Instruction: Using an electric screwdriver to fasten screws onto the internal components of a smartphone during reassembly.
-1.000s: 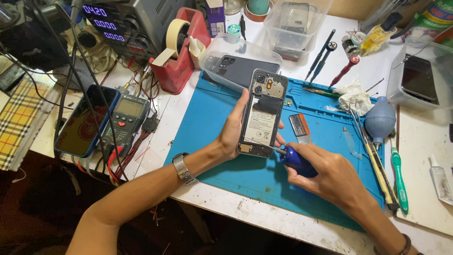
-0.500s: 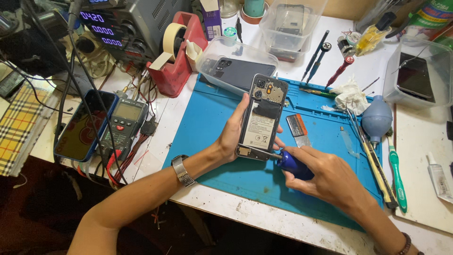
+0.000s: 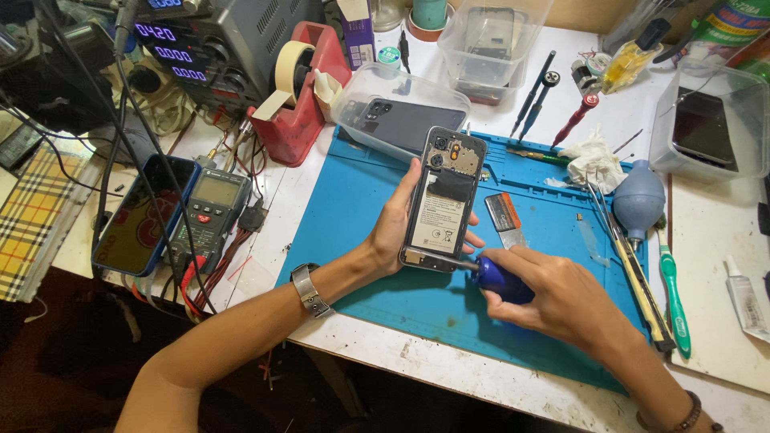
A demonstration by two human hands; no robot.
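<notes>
Nearest the camera, the right hand (image 3: 561, 301) is closed around the blue handle of a screwdriver (image 3: 497, 278), whose metal tip meets the lower edge of the opened phone (image 3: 443, 200). The left hand (image 3: 393, 228) grips that phone from its left side, thumb along the edge and fingertips showing past the right edge, and holds it tilted up above the blue work mat (image 3: 361, 200), back cover off, with the battery and camera modules exposed. A metal watch (image 3: 309, 290) sits on the left wrist, and a bead bracelet (image 3: 682, 418) on the right.

Just right of the phone, a small flat scraper with an orange label (image 3: 505, 218) lies on the mat. Farther right of the phone lie tweezers (image 3: 622, 240), a green toothbrush (image 3: 674, 293) and a grey-blue air blower (image 3: 639, 196), with a crumpled tissue (image 3: 592, 160) above them.

Left of the phone, off the mat, a multimeter (image 3: 210, 210) rests beside a phone in a blue case (image 3: 144, 212).

Beyond the phone, a clear plastic tub (image 3: 399, 116) holds a dark back cover. Left of it stands a red tape dispenser (image 3: 297, 88), and farther back still a bench power supply (image 3: 216, 48) with lit blue digits. Behind the tub sits a second clear container (image 3: 489, 40), with screwdrivers (image 3: 553, 100) to its right.
</notes>
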